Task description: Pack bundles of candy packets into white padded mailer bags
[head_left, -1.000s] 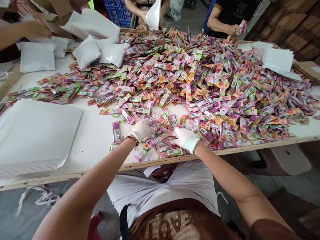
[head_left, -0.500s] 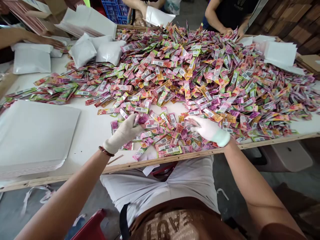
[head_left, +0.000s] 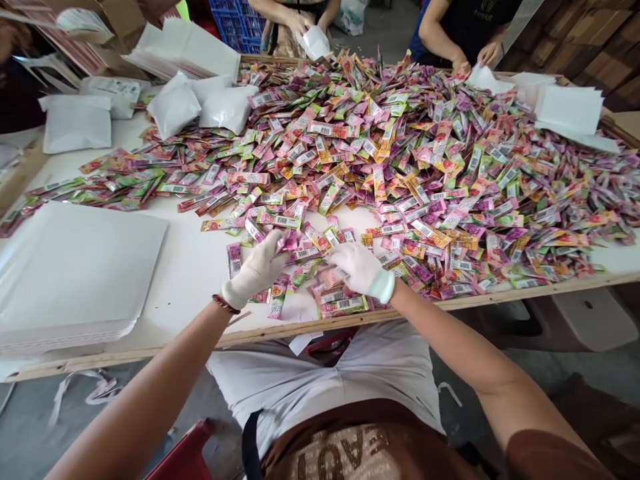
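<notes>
My left hand, in a white glove, pinches a purple and pink sachet above the near edge of a big heap of sachets. To its right, my gloved right hand reaches down, its fingers bent over pink sachets that look blurred by motion. The fingertips seem closed on one of these, though the grip is partly hidden. Around both hands lie loose sachets in pink, green, orange and purple, many with barcodes facing up.
At left lies a stack of large white mailers. Filled white pouches stand behind it. More white envelopes rest on the heap at right. Two people handle things across the table. A wooden strip borders my side.
My right hand has moved left, nearer to my left hand, and down onto the sachets. My left hand has shifted little. The co-worker's hand at far left has withdrawn from the pouches.
</notes>
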`<state>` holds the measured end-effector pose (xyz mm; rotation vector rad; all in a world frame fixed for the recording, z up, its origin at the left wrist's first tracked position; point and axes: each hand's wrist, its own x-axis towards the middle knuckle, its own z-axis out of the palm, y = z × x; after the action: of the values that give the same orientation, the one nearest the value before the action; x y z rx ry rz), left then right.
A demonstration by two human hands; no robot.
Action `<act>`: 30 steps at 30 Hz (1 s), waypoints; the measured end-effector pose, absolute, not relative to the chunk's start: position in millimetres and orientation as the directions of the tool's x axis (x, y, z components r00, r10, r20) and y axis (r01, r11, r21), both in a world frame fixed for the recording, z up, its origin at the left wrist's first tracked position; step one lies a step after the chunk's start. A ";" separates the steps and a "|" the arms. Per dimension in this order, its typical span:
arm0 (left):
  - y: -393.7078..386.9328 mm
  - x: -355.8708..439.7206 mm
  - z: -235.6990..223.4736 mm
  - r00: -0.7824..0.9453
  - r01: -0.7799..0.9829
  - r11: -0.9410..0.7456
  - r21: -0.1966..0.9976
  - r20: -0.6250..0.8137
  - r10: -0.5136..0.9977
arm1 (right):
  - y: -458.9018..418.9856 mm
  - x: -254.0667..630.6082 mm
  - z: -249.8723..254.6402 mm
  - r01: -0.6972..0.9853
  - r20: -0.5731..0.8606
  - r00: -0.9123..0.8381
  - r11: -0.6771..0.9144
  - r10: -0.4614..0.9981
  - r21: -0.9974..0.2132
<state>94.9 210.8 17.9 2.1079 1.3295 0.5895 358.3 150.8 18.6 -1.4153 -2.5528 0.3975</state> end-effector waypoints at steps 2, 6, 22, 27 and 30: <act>214.7 88.4 24.4 0.375 0.632 -0.355 0.689 0.130 0.918 | 158.7 370.0 24.7 0.809 0.053 -0.322 0.304 0.945 -0.504; 222.7 106.1 29.7 0.455 0.656 -0.384 0.650 0.065 0.888 | 201.5 360.7 21.9 0.739 -0.049 -0.046 0.001 0.998 -0.673; 218.4 115.4 46.0 0.419 0.849 -0.419 0.320 0.073 0.905 | 240.2 359.3 37.7 0.840 -0.172 -0.100 -0.010 0.980 -0.542; 194.5 122.0 37.6 0.379 0.838 -0.297 0.458 -0.097 0.920 | 197.6 368.1 45.9 0.854 -0.183 -0.152 0.036 0.971 -0.520; 185.8 133.4 17.9 0.327 0.906 -0.220 0.361 -0.270 0.905 | 177.1 348.5 30.4 0.921 -0.307 -0.163 0.033 0.938 -0.387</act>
<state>133.4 185.8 17.9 2.1469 1.5941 -0.0031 348.5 177.1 30.4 -2.0116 -2.2349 0.7935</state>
